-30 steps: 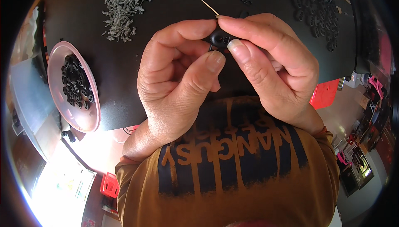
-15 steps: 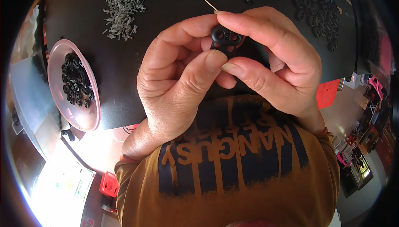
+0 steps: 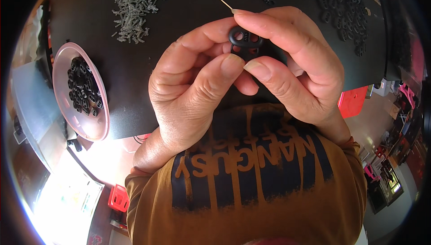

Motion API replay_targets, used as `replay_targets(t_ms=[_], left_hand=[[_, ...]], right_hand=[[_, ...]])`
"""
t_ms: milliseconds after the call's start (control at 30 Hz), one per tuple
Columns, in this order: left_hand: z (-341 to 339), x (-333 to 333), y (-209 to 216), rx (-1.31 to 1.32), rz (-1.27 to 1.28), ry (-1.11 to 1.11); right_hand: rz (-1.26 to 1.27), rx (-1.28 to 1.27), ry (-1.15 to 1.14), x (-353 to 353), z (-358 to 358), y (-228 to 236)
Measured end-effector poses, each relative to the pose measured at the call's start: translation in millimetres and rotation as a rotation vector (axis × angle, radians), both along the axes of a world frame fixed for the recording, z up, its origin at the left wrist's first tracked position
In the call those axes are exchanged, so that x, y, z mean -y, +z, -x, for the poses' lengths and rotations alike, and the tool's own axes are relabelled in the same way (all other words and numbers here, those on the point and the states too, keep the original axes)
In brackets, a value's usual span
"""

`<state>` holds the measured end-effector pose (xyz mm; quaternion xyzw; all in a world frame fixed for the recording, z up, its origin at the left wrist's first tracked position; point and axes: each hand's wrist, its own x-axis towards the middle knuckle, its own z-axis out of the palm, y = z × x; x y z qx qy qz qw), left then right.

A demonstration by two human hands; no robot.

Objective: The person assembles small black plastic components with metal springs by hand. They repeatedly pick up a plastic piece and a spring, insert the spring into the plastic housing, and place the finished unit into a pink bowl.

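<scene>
Both hands meet over the dark table around a black plastic two-hole cord lock (image 3: 245, 38). Its rounded top piece faces up, and a lower part with openings shows beneath. My left hand (image 3: 186, 83) is closed, pinching the cord lock's left side between thumb and fingers. From the other side, my right hand (image 3: 301, 61) grips it, thumb at the lower edge and index finger bent over the top. A thin pale pin-like stick (image 3: 226, 4) juts out past the right index fingertip; its other end is hidden. Fingers cover the cord lock's underside.
Loose small metal springs (image 3: 134, 7) lie heaped at the far left. Black plastic parts (image 3: 339, 7) are scattered along the far right and far edge. At the left, a pink translucent bowl (image 3: 103, 110) holds several black cord locks (image 3: 83, 85). A red item (image 3: 351, 102) is by the right edge.
The cord lock has tilted a little, and its top piece sits slightly higher. My right thumb has shifted slightly up and right. Both hands keep their grip.
</scene>
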<state>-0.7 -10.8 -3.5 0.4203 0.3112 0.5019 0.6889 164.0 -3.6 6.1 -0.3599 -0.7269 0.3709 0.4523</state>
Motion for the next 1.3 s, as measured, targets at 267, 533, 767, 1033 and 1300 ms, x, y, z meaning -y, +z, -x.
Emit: replay_targets(t_ms=[267, 533, 767, 1033, 1300], left_hand=[[-0.2, 4.0, -0.7, -0.068, -0.063, 0.059], [-0.7, 9.0, -1.3, -0.073, -0.128, 0.068], [0.6, 8.9, -8.4, -0.059, -0.199, 0.030], [1.6, 5.0, 4.4, 0.135, -0.018, 0.047], [-0.7, 4.7, 13.0, 0.049, 0.110, -0.010]], right_hand=[[-0.021, -0.030, -0.005, 0.1, 3.5, -1.7], [-0.095, -0.073, 0.003, 3.4, 8.0, -7.7], [-0.154, -0.111, -0.022, 4.8, 12.3, -14.0], [-0.156, 0.009, -0.069, 3.8, 11.5, -1.8], [-0.163, 0.105, -0.123, 15.0, 11.3, 2.8]])
